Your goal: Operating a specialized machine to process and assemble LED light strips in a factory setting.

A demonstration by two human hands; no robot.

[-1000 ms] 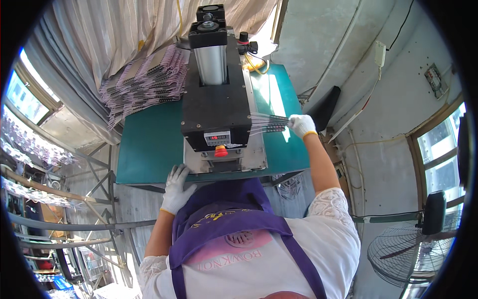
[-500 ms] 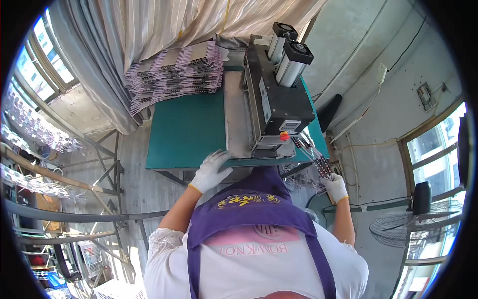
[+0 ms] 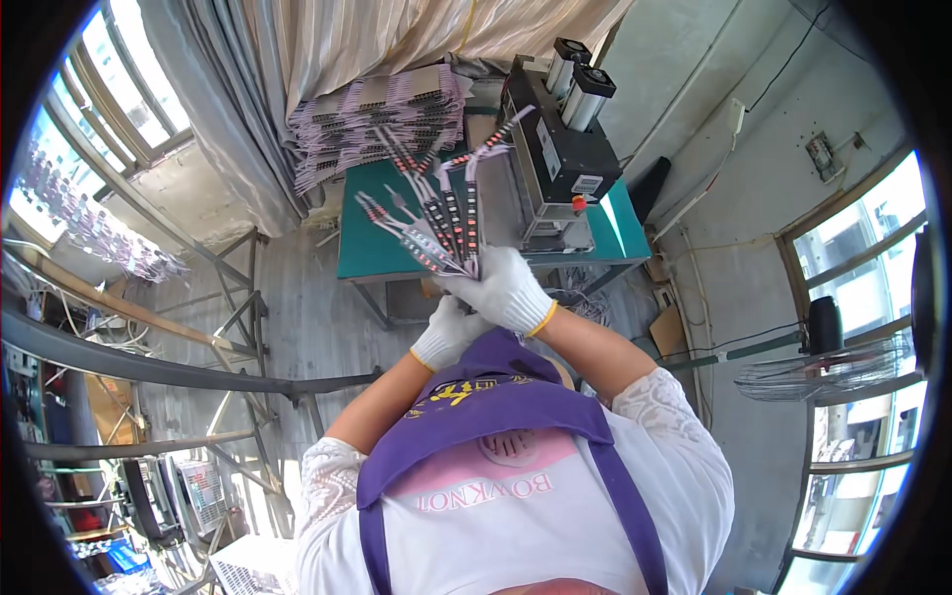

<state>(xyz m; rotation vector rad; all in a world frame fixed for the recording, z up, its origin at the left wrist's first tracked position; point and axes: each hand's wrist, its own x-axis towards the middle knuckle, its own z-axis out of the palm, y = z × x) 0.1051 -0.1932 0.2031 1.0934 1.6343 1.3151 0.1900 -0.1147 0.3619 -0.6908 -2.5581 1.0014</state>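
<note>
My right hand [image 3: 506, 288], in a white knit glove with a yellow cuff, is closed round the lower end of a bundle of wired strips [image 3: 451, 218]. These strips are black, dotted with small red and pale parts, and have pinkish wires. They fan out upward over the near part of the green table. Close below, my left hand [image 3: 448, 335], gloved alike, touches the right one. Its fingers are mostly hidden behind the right glove and the bundle's base.
On the green table [image 3: 372, 233] stands a black press machine [image 3: 570, 149] with two cylinders and a red knob. Stacked wired sheets [image 3: 377, 119] lie at the back left. A dark curved rail [image 3: 198, 367] crosses at left; a wire-cage fan [image 3: 823, 367] is at right.
My right hand has come from beside the press to the middle, carrying the strips, which now spread in front of me. My left hand has left the table edge and joined it.
</note>
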